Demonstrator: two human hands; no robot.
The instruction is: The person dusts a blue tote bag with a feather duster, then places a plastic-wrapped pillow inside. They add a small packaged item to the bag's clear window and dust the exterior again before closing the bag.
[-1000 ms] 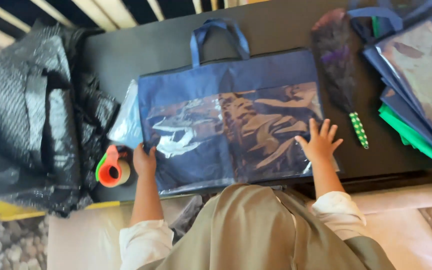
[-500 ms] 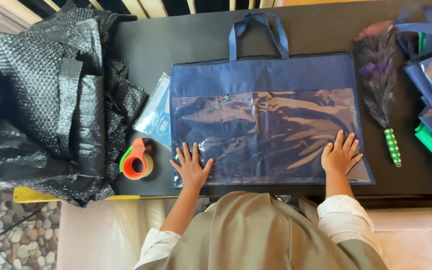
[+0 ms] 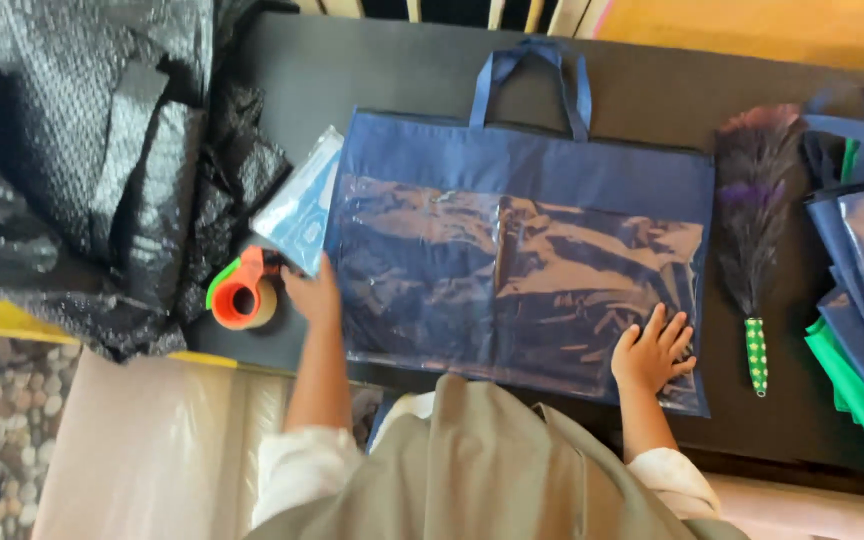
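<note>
A flat navy bag point(image 3: 522, 170) with a clear plastic front window and two handles lies on the dark table point(image 3: 382, 70). My right hand point(image 3: 654, 350) rests flat, fingers spread, on the bag's lower right corner. My left hand point(image 3: 312, 295) is at the bag's left edge, next to an orange and green tape dispenser point(image 3: 237, 295) and a clear plastic packet point(image 3: 297, 210); its fingers are turned away, so their grip is unclear.
Crumpled black plastic sheeting point(image 3: 82, 170) fills the left side. A dark feather duster point(image 3: 752, 220) with a green dotted handle lies right of the bag. More navy and green bags point(image 3: 862, 300) are stacked at the far right. A pale surface point(image 3: 132, 440) lies below the table edge.
My left hand has slid off the bag's front to its left edge, beside the tape dispenser. My right hand stays pressed on the bag's lower right corner. The view has shifted.
</note>
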